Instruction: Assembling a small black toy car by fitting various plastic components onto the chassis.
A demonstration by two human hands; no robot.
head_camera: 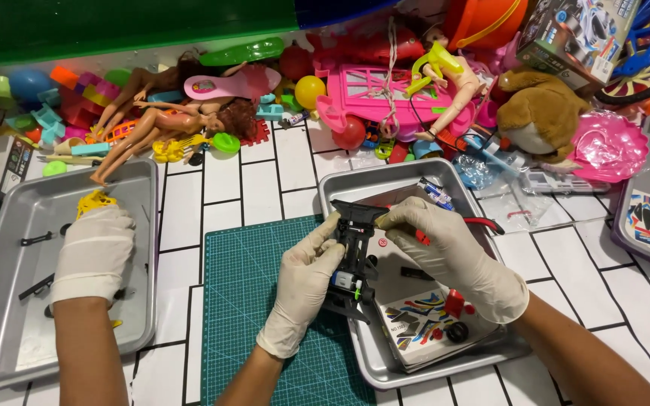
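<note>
**Both gloved hands locked on the black toy car chassis**

The surface was a white tiled tabletop with dark grout lines, and a green cutting mat lay at lower centre. Along the top of the frame, toys were heaped everywhere: dolls, a pink plastic gate piece, a brown plush animal. A metal tray sat at centre right, a sticker sheet lying in it.

And there it was, the black toy car chassis, held just above the tray's left edge. The left hand gripped it from the left side, fingers curled closed around the frame. The right hand came over from the right, fingertips pinching the chassis's top end.

Over at the left of the frame, another person's gloved hand rested in a second metal tray, beside a yellow part.
</note>
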